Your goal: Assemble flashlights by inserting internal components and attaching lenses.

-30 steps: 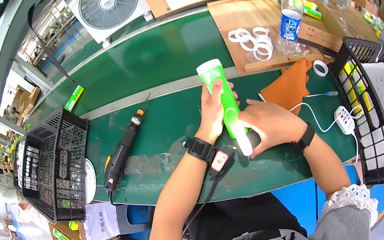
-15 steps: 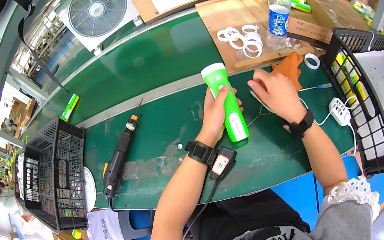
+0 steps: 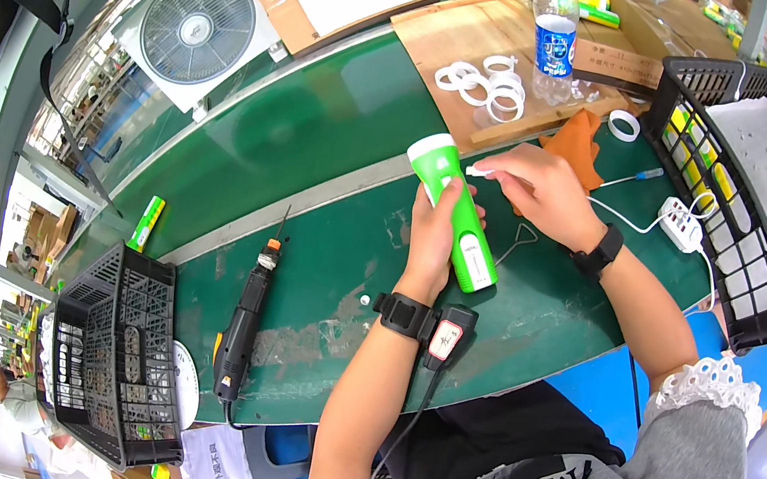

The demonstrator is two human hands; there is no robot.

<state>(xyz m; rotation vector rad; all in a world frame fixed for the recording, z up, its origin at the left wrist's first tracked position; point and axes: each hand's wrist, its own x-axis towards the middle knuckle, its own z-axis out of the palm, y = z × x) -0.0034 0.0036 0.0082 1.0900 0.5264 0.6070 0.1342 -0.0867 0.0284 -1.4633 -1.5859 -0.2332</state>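
Observation:
A bright green flashlight with a white head rests tilted in my left hand, its fingers wrapped round the body and the thumb on top. My right hand pinches a small white cable plug close to the flashlight's upper side, apart from the head. From behind that hand a white cable runs to a white power strip on the right. An orange cloth lies just beyond the right hand. A bent metal wire shows beside the flashlight.
An electric screwdriver lies left on the green table. Black crates stand at the left, and another crate at the right. Several white rings and a drink bottle sit on a wooden board. A small screwdriver lies near the cloth.
My right hand has moved left toward the flashlight, and the white plug now shows between its fingertips. My left hand keeps the flashlight, turned slightly so its white side panel shows more.

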